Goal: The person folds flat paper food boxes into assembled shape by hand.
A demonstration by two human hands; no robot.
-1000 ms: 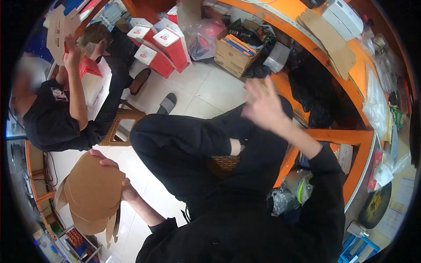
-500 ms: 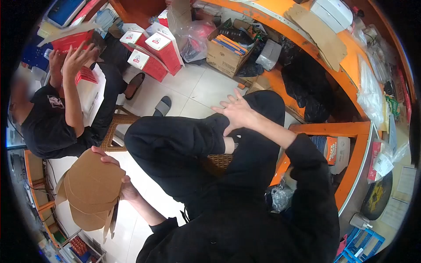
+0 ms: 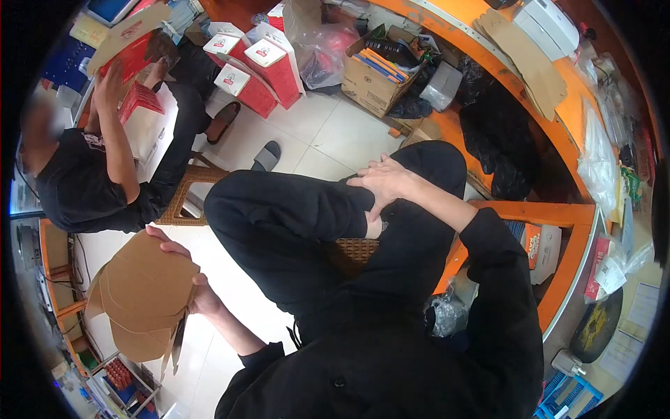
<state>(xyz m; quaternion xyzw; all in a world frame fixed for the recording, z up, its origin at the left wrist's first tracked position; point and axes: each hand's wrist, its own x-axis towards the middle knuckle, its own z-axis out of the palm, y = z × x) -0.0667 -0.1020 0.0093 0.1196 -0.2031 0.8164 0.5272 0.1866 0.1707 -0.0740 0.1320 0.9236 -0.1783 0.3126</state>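
Note:
My left hand (image 3: 199,283) is closed on the edge of several flat brown cardboard pieces (image 3: 146,286), stacked loosely with curved and cut edges. They hang over the floor at the lower left. My right hand (image 3: 386,183) lies on my crossed lower leg in black trousers (image 3: 300,216), close to the bare ankle. Its thumb is spread from the other fingers, and it holds no object.
At the upper left a seated person (image 3: 84,178) handles a red and white carton (image 3: 132,49). Several red cartons (image 3: 269,73) stand on the tiled floor. Beyond my knees is an open cardboard box (image 3: 370,91). An orange counter (image 3: 558,98) curves along the right.
My right hand has settled from spread fingers onto my lower leg. My left hand still holds the cardboard. The other person's hands and carton have shifted, and the view has moved slightly.

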